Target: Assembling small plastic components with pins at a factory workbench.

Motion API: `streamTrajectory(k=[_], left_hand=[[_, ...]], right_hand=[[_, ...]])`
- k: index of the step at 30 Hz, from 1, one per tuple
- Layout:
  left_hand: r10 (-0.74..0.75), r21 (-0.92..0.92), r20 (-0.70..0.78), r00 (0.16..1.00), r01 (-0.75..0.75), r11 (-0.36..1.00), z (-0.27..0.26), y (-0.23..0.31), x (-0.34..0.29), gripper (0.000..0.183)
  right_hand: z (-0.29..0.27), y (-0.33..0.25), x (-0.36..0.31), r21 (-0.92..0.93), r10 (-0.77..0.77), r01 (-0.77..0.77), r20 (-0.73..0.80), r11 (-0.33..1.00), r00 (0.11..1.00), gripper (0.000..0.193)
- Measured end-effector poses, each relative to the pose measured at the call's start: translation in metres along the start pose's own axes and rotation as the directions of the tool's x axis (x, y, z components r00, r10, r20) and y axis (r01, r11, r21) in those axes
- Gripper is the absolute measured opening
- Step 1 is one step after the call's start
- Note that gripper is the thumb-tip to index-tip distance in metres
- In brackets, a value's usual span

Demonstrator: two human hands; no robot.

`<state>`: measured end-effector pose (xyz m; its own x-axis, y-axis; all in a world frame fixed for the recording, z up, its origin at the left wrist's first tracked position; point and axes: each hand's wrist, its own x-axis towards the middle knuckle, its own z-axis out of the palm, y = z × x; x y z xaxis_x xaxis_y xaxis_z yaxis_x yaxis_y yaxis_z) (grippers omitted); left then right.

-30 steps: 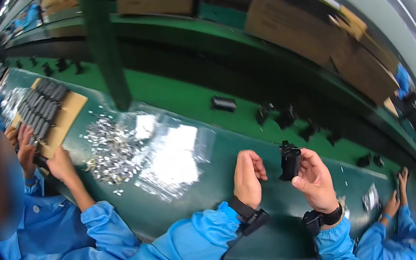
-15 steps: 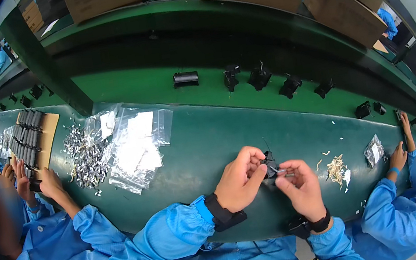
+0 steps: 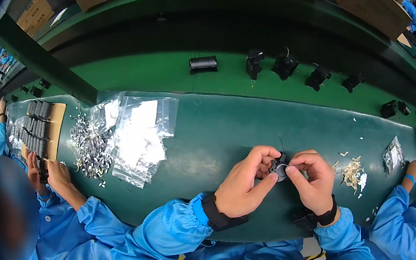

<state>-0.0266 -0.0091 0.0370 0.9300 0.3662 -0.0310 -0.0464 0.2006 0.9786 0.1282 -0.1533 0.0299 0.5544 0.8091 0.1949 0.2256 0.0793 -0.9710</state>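
My left hand (image 3: pixel 246 184) is closed round a small black plastic part (image 3: pixel 279 170) above the table, gripping it between thumb and fingers. A thin dark wire (image 3: pixel 281 143) stands up from that part. From the right, my right hand (image 3: pixel 313 178) pinches a thin pale strand (image 3: pixel 285 165) at the part's face with thumb and forefinger. The strand's far end is hidden by the fingertips. Both hands touch or nearly touch each other at the part. Dark bands circle both my wrists.
Plastic bags (image 3: pixel 138 135) lie left of my hands, beside a heap of small black-and-white pieces (image 3: pixel 91 148). Pale short strips (image 3: pixel 352 172) lie to the right. Black assemblies (image 3: pixel 285 65) stand along the green belt (image 3: pixel 155 73). Co-workers' hands (image 3: pixel 57 175) work at a board of dark rolls (image 3: pixel 58 126).
The view has shifted, so the table things appear farther right. My right fingertips have closed in on the black part, which appears slightly turned. My left hand keeps its hold.
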Motion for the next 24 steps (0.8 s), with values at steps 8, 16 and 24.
streamTrajectory(k=[8, 16, 24], left_hand=[[0.041, 0.154, -0.05, 0.998, -0.033, 0.988, -0.008, 0.004, -0.005, 0.039], [0.306, 0.219, -0.102, 0.947, -0.279, 0.935, 0.012, -0.025, 0.007, 0.03], [0.359, 0.243, -0.093, 0.929, -0.328, 0.913, 0.019, -0.02, 0.0, 0.029]], right_hand=[[0.014, -0.005, 0.007, -0.084, -0.093, 0.09, -0.034, 0.992, 0.995, 0.028], [0.001, -0.01, -0.014, -0.073, 0.061, -0.066, -0.064, 0.995, 0.996, 0.041], [0.003, -0.021, -0.013, -0.286, -0.068, 0.057, -0.03, 0.956, 0.997, 0.02]])
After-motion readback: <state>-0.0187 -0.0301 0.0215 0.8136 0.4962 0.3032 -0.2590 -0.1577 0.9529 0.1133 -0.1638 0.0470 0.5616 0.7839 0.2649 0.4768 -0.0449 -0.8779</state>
